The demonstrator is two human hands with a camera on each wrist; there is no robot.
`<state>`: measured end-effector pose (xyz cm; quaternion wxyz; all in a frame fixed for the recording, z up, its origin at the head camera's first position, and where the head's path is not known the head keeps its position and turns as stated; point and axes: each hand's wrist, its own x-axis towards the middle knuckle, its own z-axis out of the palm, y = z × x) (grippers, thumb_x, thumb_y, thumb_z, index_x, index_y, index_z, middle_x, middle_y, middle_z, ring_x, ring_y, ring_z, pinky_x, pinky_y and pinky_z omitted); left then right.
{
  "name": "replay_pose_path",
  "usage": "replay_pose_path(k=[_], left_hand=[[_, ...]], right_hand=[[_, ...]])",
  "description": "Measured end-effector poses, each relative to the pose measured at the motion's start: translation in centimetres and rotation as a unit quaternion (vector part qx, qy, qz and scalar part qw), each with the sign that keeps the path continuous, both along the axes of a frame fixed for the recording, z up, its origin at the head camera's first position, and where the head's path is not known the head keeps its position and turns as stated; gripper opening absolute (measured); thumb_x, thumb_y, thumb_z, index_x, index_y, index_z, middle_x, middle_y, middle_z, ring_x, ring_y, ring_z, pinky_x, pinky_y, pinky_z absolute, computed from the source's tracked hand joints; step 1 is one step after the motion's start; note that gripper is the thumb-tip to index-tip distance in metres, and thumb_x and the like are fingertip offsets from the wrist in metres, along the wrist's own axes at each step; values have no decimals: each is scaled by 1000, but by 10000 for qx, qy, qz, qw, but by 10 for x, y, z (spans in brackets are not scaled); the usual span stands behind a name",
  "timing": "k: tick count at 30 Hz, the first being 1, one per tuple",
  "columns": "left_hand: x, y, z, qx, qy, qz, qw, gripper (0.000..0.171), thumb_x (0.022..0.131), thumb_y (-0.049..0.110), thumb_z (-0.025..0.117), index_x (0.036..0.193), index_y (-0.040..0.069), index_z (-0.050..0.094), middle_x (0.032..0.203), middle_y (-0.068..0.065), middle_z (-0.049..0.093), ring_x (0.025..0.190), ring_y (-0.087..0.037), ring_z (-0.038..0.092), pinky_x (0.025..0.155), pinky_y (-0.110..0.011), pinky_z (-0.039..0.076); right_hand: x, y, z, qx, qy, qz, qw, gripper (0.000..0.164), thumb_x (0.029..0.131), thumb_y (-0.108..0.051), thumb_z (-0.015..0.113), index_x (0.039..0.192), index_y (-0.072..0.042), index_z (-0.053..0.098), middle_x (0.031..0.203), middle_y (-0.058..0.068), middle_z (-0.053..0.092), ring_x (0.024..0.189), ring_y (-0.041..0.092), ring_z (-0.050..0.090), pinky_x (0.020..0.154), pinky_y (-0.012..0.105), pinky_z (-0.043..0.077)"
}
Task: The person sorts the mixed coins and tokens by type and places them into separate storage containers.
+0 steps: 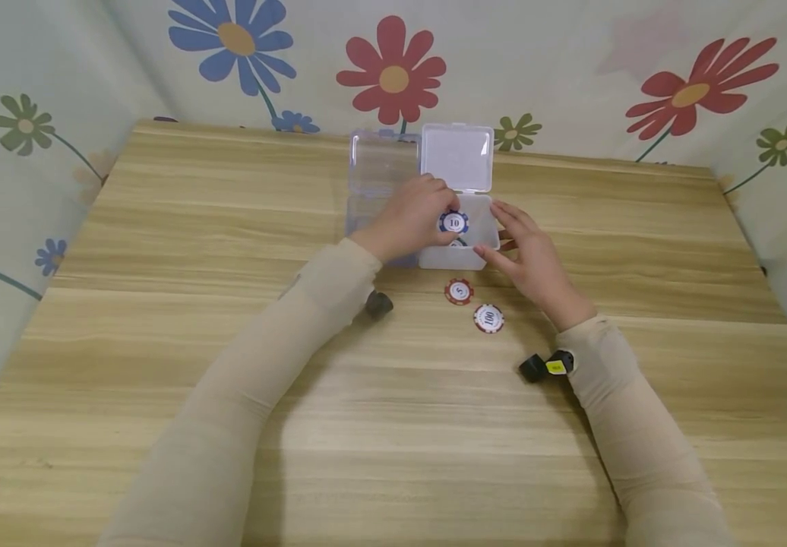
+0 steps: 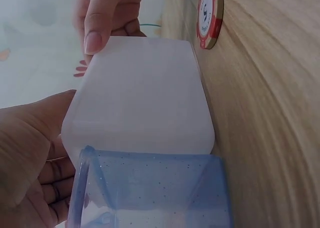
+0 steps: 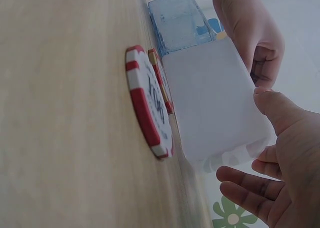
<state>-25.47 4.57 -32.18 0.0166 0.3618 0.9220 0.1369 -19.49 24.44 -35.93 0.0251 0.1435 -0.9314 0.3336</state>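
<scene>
A white plastic box [image 1: 453, 259] stands with its lid [image 1: 457, 158] raised at the back. Over its inside, my left hand [image 1: 412, 216] pinches a blue poker chip [image 1: 453, 222] marked 10 between thumb and fingers; the wrist views do not show this chip. Another chip is partly visible below it in the box. My right hand [image 1: 533, 262] grips the box's right side, its thumb [image 3: 277, 106] on the front rim. In front of the box lie a red chip [image 1: 459, 292] marked 5 and a red-and-white chip [image 1: 488, 319] marked 100.
A clear bluish box [image 2: 155, 183] with its lid [image 1: 384, 162] raised adjoins the white box on the left, partly behind my left hand. Both stand near the back edge of the wooden table [image 1: 393, 425]. A flower-printed curtain [image 1: 544, 68] hangs behind.
</scene>
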Motion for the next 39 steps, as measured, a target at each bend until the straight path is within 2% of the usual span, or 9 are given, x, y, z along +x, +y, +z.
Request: replay_pose_path(k=[5, 15, 28, 39], left_hand=[[-2, 3, -1, -229, -76, -91, 9997, 40, 79, 37, 65, 108, 10, 61, 104, -2, 61, 98, -17, 48, 90, -31, 37], [-6, 7, -4, -403, -131, -199, 9989, 36, 80, 37, 65, 106, 12, 63, 104, -1, 62, 99, -18, 47, 93, -33, 34], [-6, 7, -2, -487, -329, -110, 9982, 39, 80, 36, 65, 111, 14, 61, 112, 0, 61, 106, -18, 47, 97, -34, 32], [-2, 6, 1, -342, -260, 90, 9990, 41, 82, 38, 62, 116, 14, 59, 116, 0, 59, 111, -17, 46, 100, -33, 34]], right_hand=[[1, 0, 0, 16, -9, -14, 10000, 67, 84, -35, 60, 139, -9, 32, 145, 9, 32, 94, 27, 60, 82, 38, 52], [1, -1, 1, 40, -37, -30, 10000, 67, 84, -37, 60, 140, -10, 32, 145, 8, 32, 95, 27, 60, 82, 38, 53], [-1, -1, 2, 84, -63, -13, 9999, 69, 84, -39, 60, 140, -10, 32, 145, 8, 32, 97, 27, 59, 82, 39, 53], [1, -2, 4, 161, -109, -46, 9998, 70, 84, -41, 59, 140, -10, 31, 145, 8, 31, 97, 27, 59, 83, 38, 53]])
